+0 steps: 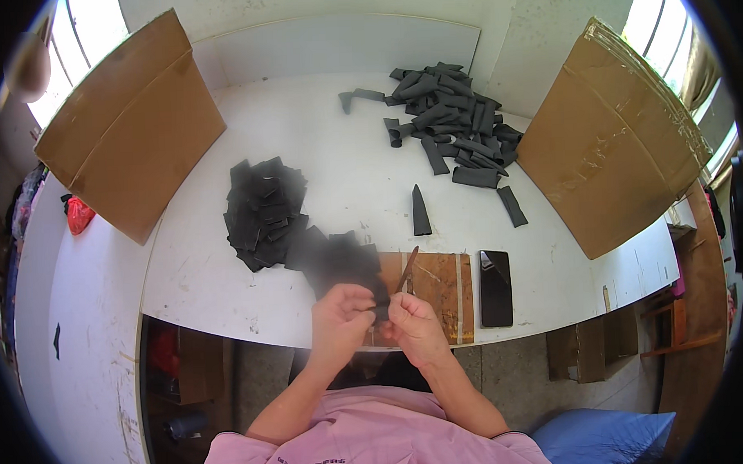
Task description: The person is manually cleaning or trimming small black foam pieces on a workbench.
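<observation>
At the near edge of the white table, my left hand (342, 319) is closed in a pinch at a small black piece (380, 313) that looks like fabric or foam. Close beside it, my right hand (416, 324) has its fingers closed round a slender brown stick-like tool (409, 267), whose pointed end sticks up and away from me. The fingertips of both hands nearly meet at the black piece. Just beyond my left hand spreads a heap of flat black pieces (340, 262), partly blurred. Under my right hand lies a brown board (443, 291) with pale tape strips.
A larger pile of flat black pieces (264, 211) sits left of centre. Many rolled black tubes (457, 114) are heaped at the far right. One pointed black piece (421, 211) lies alone. A dark phone (495, 289) rests right of the board. Cardboard sheets (130, 126) flank the table.
</observation>
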The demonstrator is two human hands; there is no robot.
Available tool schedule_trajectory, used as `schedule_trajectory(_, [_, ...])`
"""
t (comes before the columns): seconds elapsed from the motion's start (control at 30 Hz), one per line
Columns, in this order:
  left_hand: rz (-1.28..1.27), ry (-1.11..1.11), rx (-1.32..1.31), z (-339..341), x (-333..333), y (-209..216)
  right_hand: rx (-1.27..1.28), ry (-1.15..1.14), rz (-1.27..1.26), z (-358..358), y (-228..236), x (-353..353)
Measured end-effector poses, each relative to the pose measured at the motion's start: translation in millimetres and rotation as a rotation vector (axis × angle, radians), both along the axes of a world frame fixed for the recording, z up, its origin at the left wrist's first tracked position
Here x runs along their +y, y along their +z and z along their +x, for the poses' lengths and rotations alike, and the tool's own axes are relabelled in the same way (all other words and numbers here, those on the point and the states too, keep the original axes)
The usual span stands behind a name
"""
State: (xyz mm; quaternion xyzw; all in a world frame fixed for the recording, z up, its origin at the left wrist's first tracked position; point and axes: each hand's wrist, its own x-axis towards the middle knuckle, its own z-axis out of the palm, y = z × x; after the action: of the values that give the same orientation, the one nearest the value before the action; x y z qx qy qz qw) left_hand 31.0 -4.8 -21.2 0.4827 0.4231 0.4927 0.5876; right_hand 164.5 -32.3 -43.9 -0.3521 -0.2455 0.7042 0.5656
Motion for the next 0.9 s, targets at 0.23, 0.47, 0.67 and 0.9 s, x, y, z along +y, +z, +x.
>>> schedule_trajectory(0.23, [-0.418,-0.720,-0.834,-17,-14,30,0.048,0.093,0.322,-1,22,-13])
schedule_trajectory(0.47, [-0.061,-0.131,-0.055,11,-17,29,-0.454,-0.173,0.456,7,40,-5])
schedule_trajectory(0.67, [0.035,0.100,-0.186,27,-12,40,-0.878,-0.303,0.554,9,60,0])
schedule_trajectory(0.9, [-0.284,-0.655,-0.912,18,21,91,-0.353,0.001,0.424,34,117,16])
